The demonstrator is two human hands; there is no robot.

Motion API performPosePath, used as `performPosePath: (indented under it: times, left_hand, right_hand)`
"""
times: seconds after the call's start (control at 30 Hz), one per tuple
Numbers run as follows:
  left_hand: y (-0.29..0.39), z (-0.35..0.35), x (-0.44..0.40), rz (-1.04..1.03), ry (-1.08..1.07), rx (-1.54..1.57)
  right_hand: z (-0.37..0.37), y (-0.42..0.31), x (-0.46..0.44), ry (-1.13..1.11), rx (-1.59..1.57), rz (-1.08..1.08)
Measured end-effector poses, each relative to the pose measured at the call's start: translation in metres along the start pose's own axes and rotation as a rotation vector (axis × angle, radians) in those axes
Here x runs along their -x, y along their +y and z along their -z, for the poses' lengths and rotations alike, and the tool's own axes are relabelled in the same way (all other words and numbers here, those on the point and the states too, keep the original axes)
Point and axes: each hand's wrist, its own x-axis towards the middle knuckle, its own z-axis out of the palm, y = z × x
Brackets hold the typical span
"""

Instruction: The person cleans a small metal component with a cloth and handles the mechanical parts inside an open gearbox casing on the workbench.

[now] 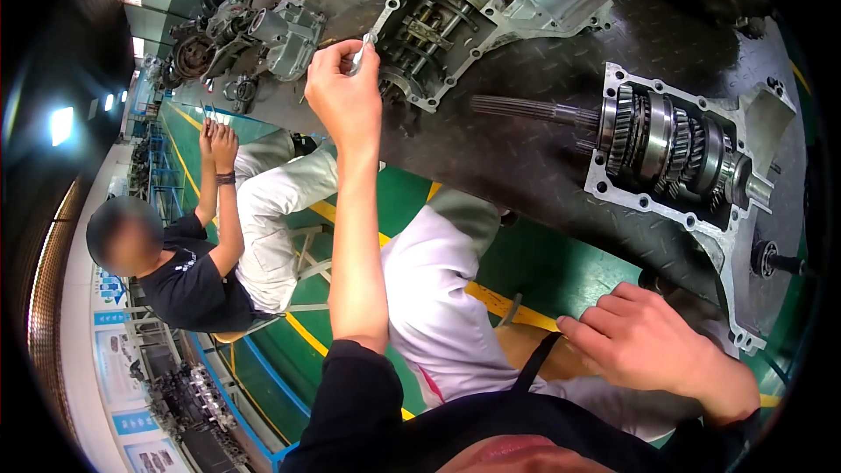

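Observation:
My left hand [344, 92] reaches up to the rim of an open gearbox housing [480, 54]. Its thumb and fingers pinch a small silvery-white piece [357, 60], whose exact kind I cannot make out. Shafts and shift forks [429, 31] show inside that housing. My right hand [644, 342] hangs over my lap below the table edge, back of the hand towards me. Its fingers are curled, and the palm is hidden. Nearest to it is the second housing half [644, 201], which holds a gear shaft assembly [670, 140] with a long splined shaft [526, 109].
The dark tread-plate table [543, 171] carries further gearbox parts [293, 31] at the far left and a bearing on a shaft [771, 260] at the right. A seated person [201, 271] in a dark shirt works at the left. Blue rails [263, 385] stand behind them.

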Motion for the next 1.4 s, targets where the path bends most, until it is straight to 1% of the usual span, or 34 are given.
performPosePath:
  times: [0.1,0.23,0.6,0.67,0.73,0.83,0.9,1.1,1.23,1.3,1.4]
  left_hand:
    - [0.001,-0.002,0.001,-0.015,-0.003,-0.027]
    - [0.007,-0.003,0.002,0.037,-0.015,-0.006]
    - [0.015,-0.007,-0.001,0.131,-0.010,-0.083]
    - [0.010,-0.005,-0.001,0.116,-0.004,-0.101]
    - [0.004,-0.005,-0.001,0.095,0.001,-0.112]
    - [0.001,-0.003,-0.001,0.119,0.013,-0.113]
    - [0.003,-0.006,-0.003,0.138,-0.009,-0.139]
    - [0.013,-0.004,-0.001,0.085,-0.006,-0.124]
    - [0.008,-0.006,-0.003,0.130,-0.002,-0.147]
    - [0.011,-0.010,-0.005,0.114,0.008,-0.219]
    - [0.010,-0.007,-0.005,0.081,-0.005,-0.201]
  right_hand:
    - [0.004,-0.006,-0.001,0.014,0.019,0.048]
    - [0.007,-0.011,-0.002,-0.001,0.062,0.092]
    - [0.005,-0.018,0.005,0.004,0.085,0.120]
    - [0.006,-0.021,0.009,-0.013,0.101,0.113]
    - [0.005,-0.023,0.013,0.036,0.099,0.134]
    - [0.002,-0.025,0.018,0.065,0.121,0.146]
    - [0.002,-0.027,0.019,0.078,0.120,0.149]
    - [0.001,-0.030,0.021,0.090,0.139,0.158]
    - [0.002,-0.030,0.023,0.110,0.155,0.138]
    - [0.001,-0.030,0.023,0.118,0.159,0.139]
    - [0.000,-0.031,0.024,0.138,0.172,0.137]
